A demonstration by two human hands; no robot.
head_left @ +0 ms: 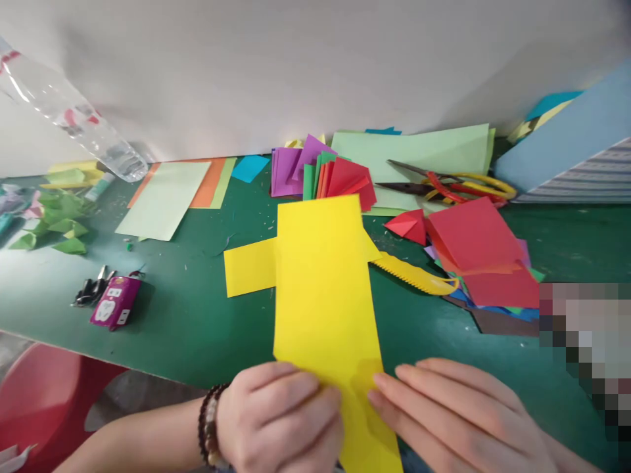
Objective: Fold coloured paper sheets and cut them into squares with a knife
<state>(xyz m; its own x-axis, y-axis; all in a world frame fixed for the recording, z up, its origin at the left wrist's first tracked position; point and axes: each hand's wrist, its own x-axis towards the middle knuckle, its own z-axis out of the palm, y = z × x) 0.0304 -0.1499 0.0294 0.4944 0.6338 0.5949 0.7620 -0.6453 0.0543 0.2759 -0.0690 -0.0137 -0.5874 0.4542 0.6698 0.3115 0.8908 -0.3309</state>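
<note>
A long yellow paper strip (323,289) stands up from the near table edge, held at its lower end by both hands. My left hand (280,420), with a bead bracelet on the wrist, curls its fingers onto the strip's lower left. My right hand (458,420) pinches the strip's lower right edge with its fingertips. Another yellow sheet (249,266) lies flat on the green table (197,315) behind the strip. A yellow serrated plastic cutter (419,279) lies just right of it.
Folded coloured papers (320,174) and pale green sheets (419,154) lie at the back, with scissors (453,187) on them. Red sheets (486,253) lie at the right, green scraps (59,223) at the left. A purple small box (116,302), a clear bottle (73,115) and a red stool (44,401) are at the left.
</note>
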